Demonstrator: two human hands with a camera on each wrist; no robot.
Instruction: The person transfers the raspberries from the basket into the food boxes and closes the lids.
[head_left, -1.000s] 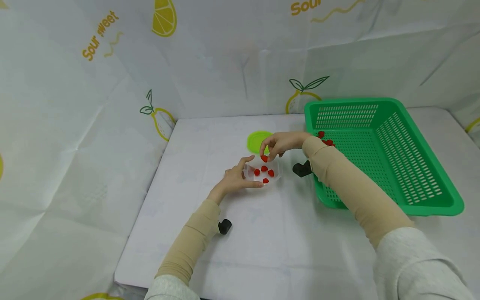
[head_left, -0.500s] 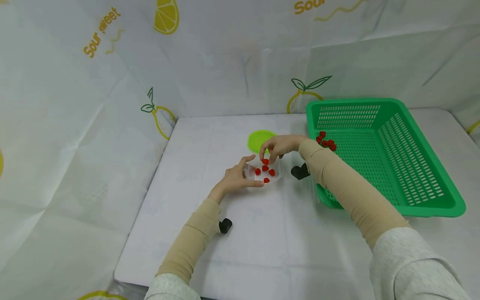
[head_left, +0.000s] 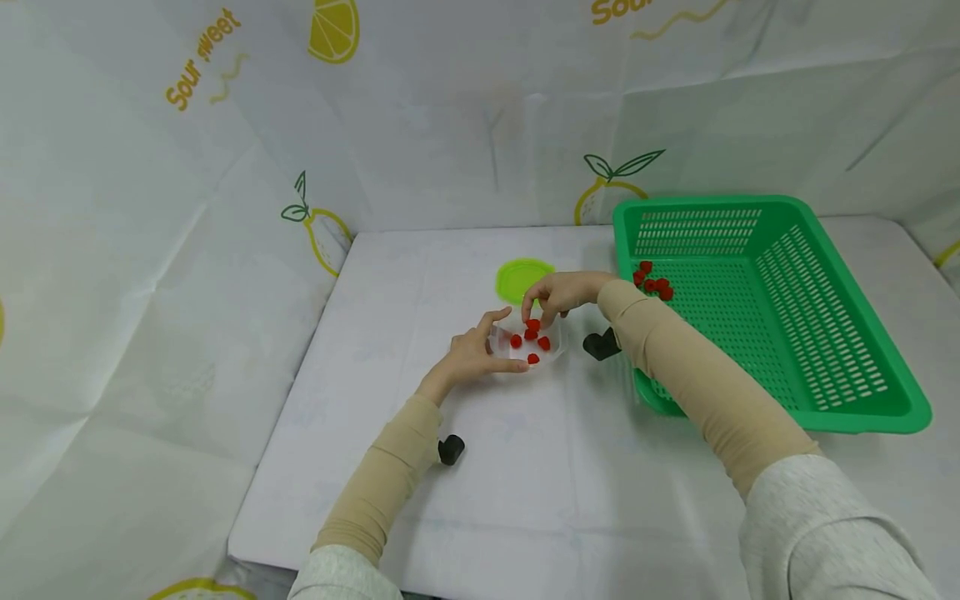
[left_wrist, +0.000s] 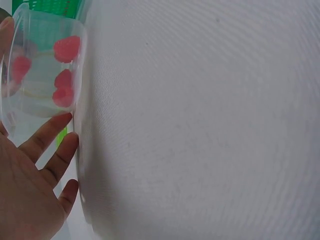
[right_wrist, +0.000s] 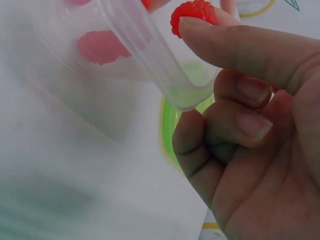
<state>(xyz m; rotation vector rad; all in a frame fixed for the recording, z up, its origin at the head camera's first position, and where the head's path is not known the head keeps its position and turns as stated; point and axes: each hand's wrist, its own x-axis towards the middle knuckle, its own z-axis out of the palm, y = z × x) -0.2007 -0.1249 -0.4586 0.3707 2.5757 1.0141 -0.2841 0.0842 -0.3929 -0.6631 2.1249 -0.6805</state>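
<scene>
Head view: my left hand (head_left: pixel 471 355) grips a clear plastic container (left_wrist: pixel 41 95) on the white tabletop (head_left: pixel 517 475); my right hand (head_left: pixel 567 289) pinches a bumpy red raspberry (right_wrist: pixel 194 14) at the container's far side; four similar raspberries (head_left: pixel 544 342) lie inside.

We've got a clear, open-topped plastic tub (left_wrist: pixel 40 75) sitting upright on the bench (head_left: pixel 420 292), with four little red raspberries (head_left: pixel 544 343) lying loose on its bottom, plus a fifth raspberry (right_wrist: pixel 195 9), same red and super bumpy, pinched near the tub's far rim.
</scene>
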